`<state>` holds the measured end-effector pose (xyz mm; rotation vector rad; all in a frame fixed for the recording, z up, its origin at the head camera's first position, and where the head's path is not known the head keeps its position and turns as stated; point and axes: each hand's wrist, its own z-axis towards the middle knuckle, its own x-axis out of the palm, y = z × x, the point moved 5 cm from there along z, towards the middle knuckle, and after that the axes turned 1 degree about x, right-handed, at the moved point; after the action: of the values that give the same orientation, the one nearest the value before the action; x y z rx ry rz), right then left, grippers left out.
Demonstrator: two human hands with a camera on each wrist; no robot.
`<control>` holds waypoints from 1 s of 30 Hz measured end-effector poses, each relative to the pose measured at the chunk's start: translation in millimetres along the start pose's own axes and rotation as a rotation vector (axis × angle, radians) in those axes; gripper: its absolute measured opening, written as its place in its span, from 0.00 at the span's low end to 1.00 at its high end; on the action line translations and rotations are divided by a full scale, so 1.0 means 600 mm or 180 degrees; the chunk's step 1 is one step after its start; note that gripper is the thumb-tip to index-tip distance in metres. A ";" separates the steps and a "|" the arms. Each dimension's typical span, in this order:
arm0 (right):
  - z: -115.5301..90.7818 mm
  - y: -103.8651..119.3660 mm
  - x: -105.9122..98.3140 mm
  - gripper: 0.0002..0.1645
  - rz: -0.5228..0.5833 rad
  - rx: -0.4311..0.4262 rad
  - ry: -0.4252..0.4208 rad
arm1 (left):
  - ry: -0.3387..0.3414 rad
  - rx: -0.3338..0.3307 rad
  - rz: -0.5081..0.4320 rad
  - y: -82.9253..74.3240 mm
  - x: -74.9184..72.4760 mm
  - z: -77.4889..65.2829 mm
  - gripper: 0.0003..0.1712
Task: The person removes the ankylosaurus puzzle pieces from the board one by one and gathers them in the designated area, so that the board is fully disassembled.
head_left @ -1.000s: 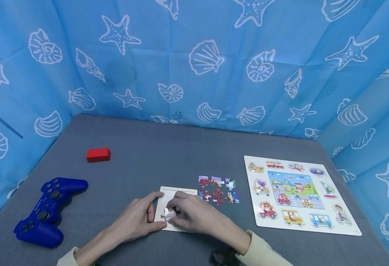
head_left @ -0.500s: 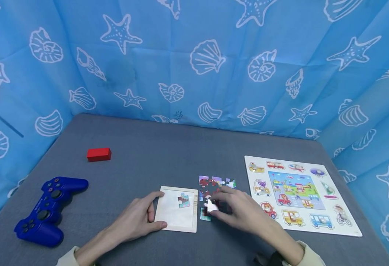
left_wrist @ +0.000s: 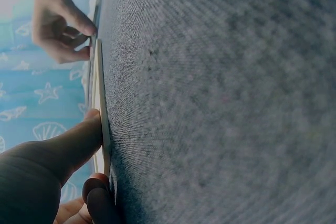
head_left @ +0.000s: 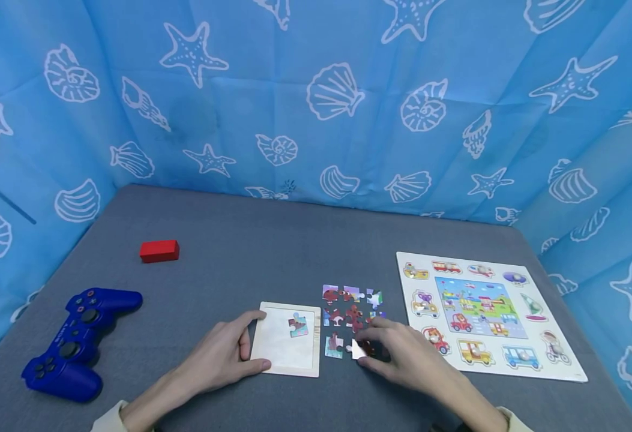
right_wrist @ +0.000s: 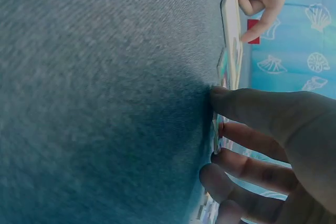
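My left hand (head_left: 224, 354) holds the left edge of a shallow square wooden puzzle tray (head_left: 285, 369), its index finger near the far corner and its thumb lower down. One jigsaw piece (head_left: 297, 324) lies inside the tray, toward its upper right. To the right of the tray, my right hand (head_left: 404, 354) pinches another jigsaw piece (head_left: 358, 350) at table level; fingers partly hide it. Several loose jigsaw pieces (head_left: 334, 346) lie in rough rows beside that hand. In the right wrist view, thumb and fingers meet the thin piece (right_wrist: 216, 129) close to the cloth.
A white board puzzle (head_left: 410, 336) with vehicle pictures lies to the right of my right hand. At the left are a blue game controller (head_left: 78, 342) and a red block (head_left: 159, 251). A blue shell-patterned curtain (head_left: 294, 102) surrounds the grey table (head_left: 229, 252).
My right hand has moved from over the tray to the loose pieces at the right, carrying a jigsaw piece, then slightly nearer and rightward. My left hand stays at the tray.
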<state>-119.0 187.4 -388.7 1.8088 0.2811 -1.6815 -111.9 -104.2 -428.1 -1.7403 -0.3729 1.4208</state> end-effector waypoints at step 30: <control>0.108 0.074 0.025 0.23 0.0218 -0.0195 0.0159 | 0.0017 -0.0033 0.0018 0.000 -0.001 0.000 0.42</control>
<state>-144.4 111.2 -387.7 1.7971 0.2858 -1.5658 -112.1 -104.7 -427.6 -1.7545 -0.3734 1.4201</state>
